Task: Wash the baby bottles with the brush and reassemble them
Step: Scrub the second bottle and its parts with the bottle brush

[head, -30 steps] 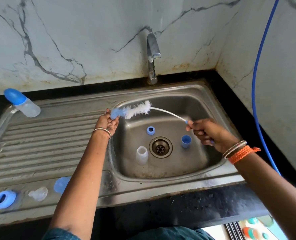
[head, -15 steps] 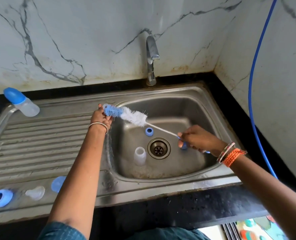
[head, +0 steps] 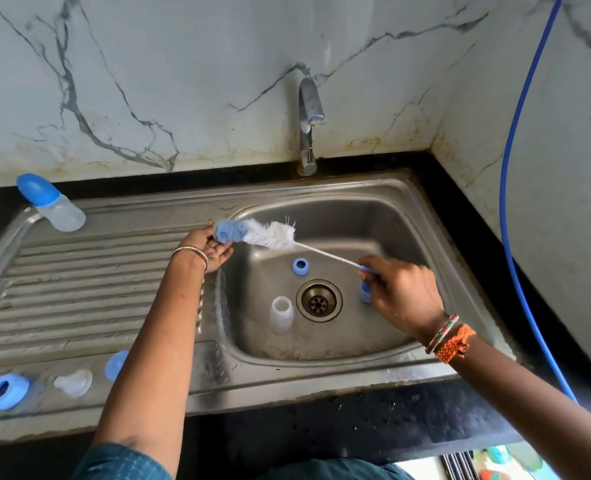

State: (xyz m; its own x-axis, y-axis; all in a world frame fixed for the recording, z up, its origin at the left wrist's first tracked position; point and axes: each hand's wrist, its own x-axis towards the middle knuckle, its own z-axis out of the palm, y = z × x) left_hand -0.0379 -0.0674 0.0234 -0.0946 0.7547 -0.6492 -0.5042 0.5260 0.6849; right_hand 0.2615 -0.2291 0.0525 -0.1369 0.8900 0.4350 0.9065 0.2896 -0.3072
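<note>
My right hand (head: 403,294) grips the thin handle end of the bottle brush (head: 269,235) over the sink basin (head: 401,216). The brush's blue tip lies across the fingers of my left hand (head: 207,245), which is palm up at the basin's left rim with the thumb beside the bristles. A clear bottle body (head: 282,315) stands in the basin left of the drain. A blue ring (head: 300,266) lies behind the drain, and a blue cap (head: 365,294) is partly hidden by my right hand.
On the drainboard (head: 79,282) an assembled bottle with a blue cap (head: 51,206) lies at the back left. A blue ring (head: 4,391), a clear nipple (head: 74,382) and a blue cap (head: 115,365) sit near the front edge. The tap (head: 309,126) is off. A blue hose (head: 508,202) hangs at the right wall.
The brush swung from level to sloping down toward my right hand, which dropped lower over the basin. My left hand loosened from gripping the blue tip to lying under it.
</note>
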